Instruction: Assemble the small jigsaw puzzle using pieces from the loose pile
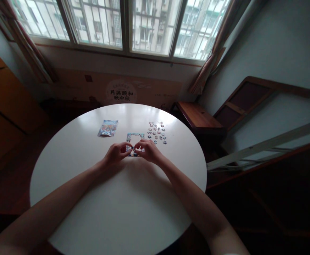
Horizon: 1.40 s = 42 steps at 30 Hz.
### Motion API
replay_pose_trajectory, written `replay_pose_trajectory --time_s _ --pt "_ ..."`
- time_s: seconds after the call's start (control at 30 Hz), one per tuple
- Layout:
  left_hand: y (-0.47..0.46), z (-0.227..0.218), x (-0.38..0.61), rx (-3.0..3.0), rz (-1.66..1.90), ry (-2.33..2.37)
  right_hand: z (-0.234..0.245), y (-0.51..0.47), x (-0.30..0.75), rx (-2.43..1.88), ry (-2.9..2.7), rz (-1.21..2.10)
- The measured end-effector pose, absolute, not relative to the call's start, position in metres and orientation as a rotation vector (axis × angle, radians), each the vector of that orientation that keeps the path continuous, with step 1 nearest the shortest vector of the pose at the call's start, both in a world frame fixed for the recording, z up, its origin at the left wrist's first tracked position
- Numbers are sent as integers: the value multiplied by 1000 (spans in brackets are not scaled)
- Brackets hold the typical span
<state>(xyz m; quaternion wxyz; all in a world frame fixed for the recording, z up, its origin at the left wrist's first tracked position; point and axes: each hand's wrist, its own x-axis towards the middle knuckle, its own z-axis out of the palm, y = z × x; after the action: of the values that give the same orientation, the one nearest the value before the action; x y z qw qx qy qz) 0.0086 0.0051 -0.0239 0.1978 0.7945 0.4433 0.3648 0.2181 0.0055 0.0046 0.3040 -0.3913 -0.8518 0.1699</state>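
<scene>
Left hand [115, 151] and right hand [149, 149] pinch a piece [134, 149] over the puzzle [129, 138], where uneven pressing could buckle its border [136, 134].

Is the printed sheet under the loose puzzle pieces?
No, the printed sheet lies left of the puzzle, the loose puzzle pieces right.

The one view looks from the person's own head, forward and steeply down, with the forearms running in from the lower corners to the left hand [115, 152] and right hand [147, 149] near the centre of the frame. It takes in a wide field from a little above the round white table [109, 205], which fills the lower middle, and faces the windows [152, 28] along the top edge.
</scene>
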Motion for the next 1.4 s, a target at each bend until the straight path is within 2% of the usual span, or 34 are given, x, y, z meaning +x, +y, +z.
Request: replay_pose_trajectory --time_s 0.8,1.4 --pt "6 -26 7 2202 1021 1230 3 7 220 -994 -2262 485" --pt "3 -17 7 2079 1178 1207 4 1 212 -1105 -2152 457"
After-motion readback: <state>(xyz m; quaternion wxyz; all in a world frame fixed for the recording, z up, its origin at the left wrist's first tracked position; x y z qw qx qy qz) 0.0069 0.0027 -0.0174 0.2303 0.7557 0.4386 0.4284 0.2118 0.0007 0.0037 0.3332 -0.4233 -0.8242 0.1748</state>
